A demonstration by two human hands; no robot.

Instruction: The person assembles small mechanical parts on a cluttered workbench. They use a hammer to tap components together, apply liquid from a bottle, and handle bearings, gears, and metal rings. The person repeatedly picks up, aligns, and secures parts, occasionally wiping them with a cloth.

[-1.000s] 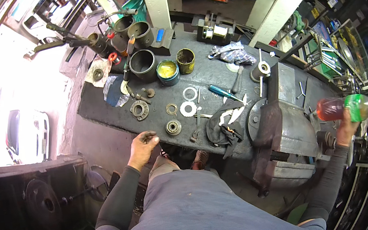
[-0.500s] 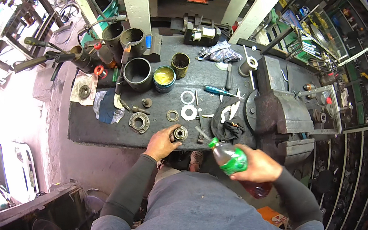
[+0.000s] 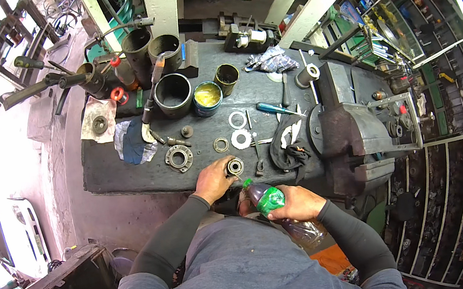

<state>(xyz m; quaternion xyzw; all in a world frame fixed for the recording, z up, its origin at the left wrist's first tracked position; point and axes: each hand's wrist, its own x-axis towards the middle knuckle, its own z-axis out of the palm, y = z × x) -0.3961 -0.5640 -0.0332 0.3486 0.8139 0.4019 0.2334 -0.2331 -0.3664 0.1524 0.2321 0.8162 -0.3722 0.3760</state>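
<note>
Head camera: the person's left hand point(image 3: 214, 180) is clamping its fingers on a round metal bearing point(image 3: 235, 167) at the near edge of the dark workbench point(image 3: 112, 175). The bearing is sitting at the fingertips, just to the right of the hand, and is showing its open ring face upward; whether it is resting on the bench or being lifted slightly, I cannot tell.

The right hand point(image 3: 302, 202) is closing around a clear plastic bottle point(image 3: 270, 200) with a green label and cap. The bottle is leaning with its cap end pointing up and left, and a thin spout is reaching from the cap toward the bearing. Whether the spout is touching the metal, I cannot tell. The bearing is lying beyond the bottle's cap, to the left of the right hand and well apart from it.

Beyond the bearing, a small ring point(image 3: 215, 146) and a toothed white ring point(image 3: 235, 143) are lying flat near each other. A flanged hub point(image 3: 188, 165) is lying to their left, while a blue screwdriver point(image 3: 272, 107) and a dark cloth point(image 3: 289, 157) are lying to the right.
</note>
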